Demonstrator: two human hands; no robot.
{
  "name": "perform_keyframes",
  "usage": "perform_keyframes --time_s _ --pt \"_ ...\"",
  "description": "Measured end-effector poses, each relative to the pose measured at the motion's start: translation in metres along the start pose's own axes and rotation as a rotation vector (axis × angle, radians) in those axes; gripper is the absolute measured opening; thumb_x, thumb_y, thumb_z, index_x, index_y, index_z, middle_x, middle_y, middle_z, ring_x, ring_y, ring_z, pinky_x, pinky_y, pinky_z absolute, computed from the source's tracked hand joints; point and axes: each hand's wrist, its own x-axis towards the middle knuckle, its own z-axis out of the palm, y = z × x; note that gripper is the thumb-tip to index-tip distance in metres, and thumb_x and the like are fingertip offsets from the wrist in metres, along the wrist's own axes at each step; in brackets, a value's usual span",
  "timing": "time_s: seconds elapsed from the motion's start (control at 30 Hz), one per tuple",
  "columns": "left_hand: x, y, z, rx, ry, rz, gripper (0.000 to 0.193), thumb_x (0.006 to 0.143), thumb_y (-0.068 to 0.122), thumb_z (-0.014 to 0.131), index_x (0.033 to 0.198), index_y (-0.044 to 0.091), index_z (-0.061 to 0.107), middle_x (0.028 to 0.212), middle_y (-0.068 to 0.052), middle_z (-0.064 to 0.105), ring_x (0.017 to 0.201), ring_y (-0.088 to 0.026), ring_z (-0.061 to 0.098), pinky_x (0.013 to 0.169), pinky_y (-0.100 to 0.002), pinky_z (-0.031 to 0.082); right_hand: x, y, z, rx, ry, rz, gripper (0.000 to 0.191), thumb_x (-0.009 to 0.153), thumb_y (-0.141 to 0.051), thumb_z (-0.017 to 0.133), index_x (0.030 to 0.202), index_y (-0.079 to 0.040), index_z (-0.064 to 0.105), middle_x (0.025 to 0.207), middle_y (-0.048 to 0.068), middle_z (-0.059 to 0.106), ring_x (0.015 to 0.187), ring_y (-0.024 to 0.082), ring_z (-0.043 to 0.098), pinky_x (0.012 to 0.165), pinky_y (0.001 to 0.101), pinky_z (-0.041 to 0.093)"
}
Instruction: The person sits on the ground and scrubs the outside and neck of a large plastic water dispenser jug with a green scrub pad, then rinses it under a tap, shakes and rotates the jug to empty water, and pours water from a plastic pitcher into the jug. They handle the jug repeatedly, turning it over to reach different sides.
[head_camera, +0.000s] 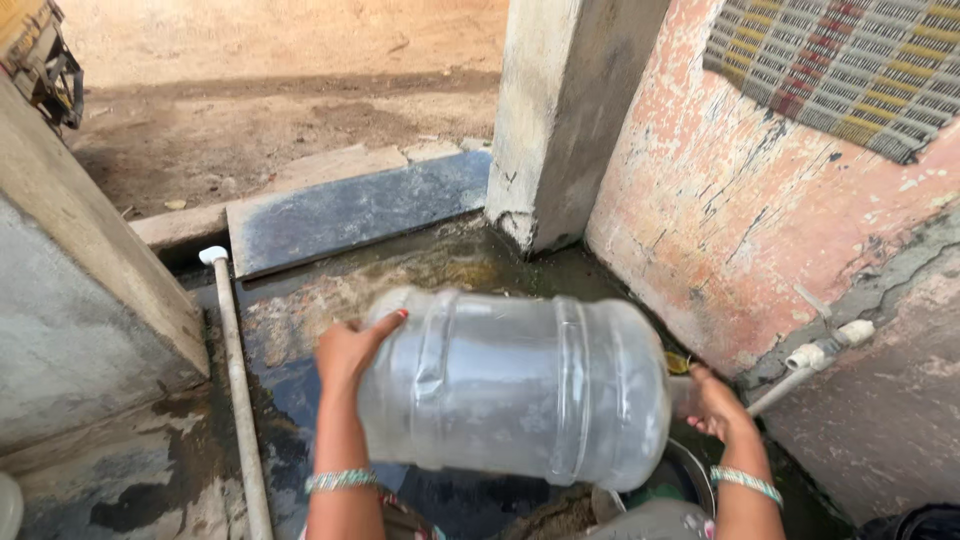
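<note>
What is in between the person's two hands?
A big clear plastic water jug, lying on its side. The left hand presses its bottom end and the right hand holds the neck end, as the head view shows.

A large clear plastic water jug (515, 385) lies tipped on its side in mid-air, held between two hands. The left hand (350, 350) presses flat against the jug's base end on the left, thumb stretched along the top edge. The right hand (715, 400) grips the neck end on the right, partly hidden behind the jug. Each wrist wears a beaded bracelet. Below the jug's right end sits a round metal vessel (690, 475), only its rim showing. The wet concrete floor (340, 300) spreads beneath. A white pipe (238, 385) runs along the left, a dark stone slab (350, 210) lies far, and a peeling pink wall (730, 200) stands on the right.
</note>
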Motion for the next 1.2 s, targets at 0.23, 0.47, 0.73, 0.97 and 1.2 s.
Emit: perform_keyframes --time_s 0.23,0.47,0.73,0.97,1.2 --pt "-0.088 0.017 -0.110 -1.313 -0.201 1.093 0.092 0.065 0.055 0.095 0.133 0.005 0.058 0.121 -0.008 0.071 0.115 -0.019 0.070 0.106 -0.037 0.059 -0.120 -0.063 -0.063 0.844 -0.060 -1.268 0.067 0.104 -0.064 0.040 0.124 -0.003 0.057 0.092 0.015 0.061 0.070 0.024 0.057 0.057 0.0352 0.046" --pt "-0.134 0.020 -0.115 -0.753 0.226 1.067 0.091 0.072 0.053 0.087 0.138 0.000 0.055 0.114 -0.014 0.071 0.105 -0.026 0.076 0.095 -0.041 0.063 -0.117 -0.073 -0.019 0.750 -0.044 -1.107 0.065 0.106 -0.062 0.041 0.126 -0.002 0.054 0.107 0.019 0.062 0.083 0.027 0.061 0.068 0.0394 0.052" --pt "-0.028 0.006 -0.031 -0.335 0.120 0.101 0.097 0.058 0.064 0.083 0.130 0.001 0.066 0.116 -0.024 0.072 0.100 -0.035 0.073 0.088 -0.048 0.058 -0.035 -0.025 0.003 0.198 0.030 -0.179 0.065 0.100 -0.065 0.035 0.124 -0.008 0.057 0.112 0.020 0.068 0.085 0.032 0.071 0.067 0.0433 0.060" --pt "0.004 -0.006 -0.005 -0.008 -0.053 0.090 0.107 0.058 0.072 0.083 0.123 -0.012 0.069 0.121 -0.028 0.072 0.108 -0.035 0.073 0.095 -0.043 0.056 -0.027 -0.025 0.007 0.067 0.061 -0.184 0.072 0.103 -0.067 0.034 0.104 -0.004 0.069 0.076 0.016 0.066 0.057 0.024 0.059 0.044 0.0346 0.040" --pt "-0.050 0.006 -0.074 -1.219 0.059 0.984 0.099 0.069 0.066 0.089 0.136 -0.001 0.059 0.120 -0.010 0.069 0.114 -0.020 0.068 0.107 -0.036 0.054 -0.119 -0.094 -0.060 0.836 0.136 -1.351 0.048 0.117 -0.051 0.057 0.109 -0.004 0.059 0.093 0.005 0.063 0.077 0.016 0.056 0.057 0.0281 0.040"
